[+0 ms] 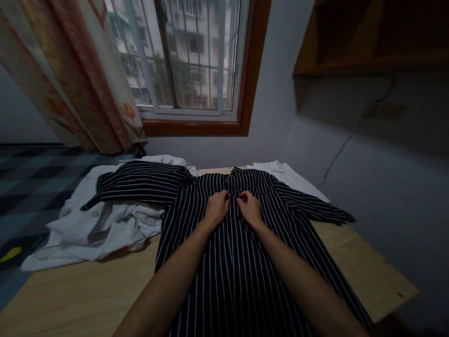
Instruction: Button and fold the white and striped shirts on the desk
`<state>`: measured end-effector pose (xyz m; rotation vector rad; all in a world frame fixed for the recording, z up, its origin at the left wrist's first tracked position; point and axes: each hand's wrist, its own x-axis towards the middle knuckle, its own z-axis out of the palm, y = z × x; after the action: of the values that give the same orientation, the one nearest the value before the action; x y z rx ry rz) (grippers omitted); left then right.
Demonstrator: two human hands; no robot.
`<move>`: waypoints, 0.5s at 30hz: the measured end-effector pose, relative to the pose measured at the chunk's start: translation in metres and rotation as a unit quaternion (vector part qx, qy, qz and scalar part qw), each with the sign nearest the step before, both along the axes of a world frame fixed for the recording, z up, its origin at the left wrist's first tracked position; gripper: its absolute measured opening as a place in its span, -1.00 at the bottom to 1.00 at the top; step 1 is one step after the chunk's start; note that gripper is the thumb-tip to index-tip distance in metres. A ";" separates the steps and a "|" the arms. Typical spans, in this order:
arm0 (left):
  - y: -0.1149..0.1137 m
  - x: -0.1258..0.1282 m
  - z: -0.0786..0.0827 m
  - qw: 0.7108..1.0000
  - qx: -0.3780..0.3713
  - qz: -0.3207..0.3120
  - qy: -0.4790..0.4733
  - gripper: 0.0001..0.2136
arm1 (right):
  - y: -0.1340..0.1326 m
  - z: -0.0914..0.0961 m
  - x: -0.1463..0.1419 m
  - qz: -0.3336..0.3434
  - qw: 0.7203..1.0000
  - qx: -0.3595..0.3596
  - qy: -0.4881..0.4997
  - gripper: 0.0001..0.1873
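A black shirt with white stripes (pixel 242 267) lies spread over the wooden board, its collar end toward the window and its sleeves out to both sides. On its front, near the upper middle, my left hand (pixel 218 206) pinches the fabric with curled fingers. Just to the right, my right hand (pixel 249 208) pinches the shirt too, a small gap away. Both hands are closed along the front's middle line. Whether a button sits between the fingertips is too small and dark to tell.
Crumpled white clothing (pixel 94 234) lies under the left sleeve, and a white garment (pixel 294 180) sits at the back right. The wooden board (pixel 87 295) ends beside a checked bed cover (pixel 28 187). Beyond are a curtain (pixel 80 70), a window (pixel 189 61) and a wall shelf (pixel 368 61).
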<state>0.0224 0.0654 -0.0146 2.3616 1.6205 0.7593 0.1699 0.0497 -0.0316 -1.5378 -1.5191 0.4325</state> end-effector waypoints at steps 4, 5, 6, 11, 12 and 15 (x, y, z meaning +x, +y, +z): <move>-0.005 -0.009 -0.004 0.993 0.000 -0.066 0.100 -0.68 | -0.022 -0.003 0.022 0.093 0.963 -0.015 -0.251 -0.51; -0.006 -0.013 -0.004 0.989 -0.005 -0.082 0.122 -0.64 | -0.026 -0.003 0.029 0.115 0.948 -0.034 -0.294 -0.44; -0.006 -0.017 -0.005 0.985 -0.013 -0.096 0.140 -0.60 | -0.030 -0.003 0.036 0.132 0.934 -0.054 -0.327 -0.38; -0.001 -0.040 -0.001 0.964 -0.044 -0.167 0.200 -0.42 | -0.034 0.002 0.063 0.189 0.899 -0.086 -0.386 -0.33; 0.000 -0.044 0.000 0.960 -0.047 -0.180 0.210 -0.40 | -0.033 0.003 0.066 0.199 0.896 -0.080 -0.388 -0.33; -0.001 -0.048 0.006 0.955 -0.043 -0.186 0.228 -0.39 | -0.033 0.007 0.070 0.204 0.899 -0.052 -0.385 -0.38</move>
<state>-0.0256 0.0647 -0.0088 2.7955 1.2355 0.0686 0.2402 0.0166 -0.0245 -1.5510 -2.4934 0.1248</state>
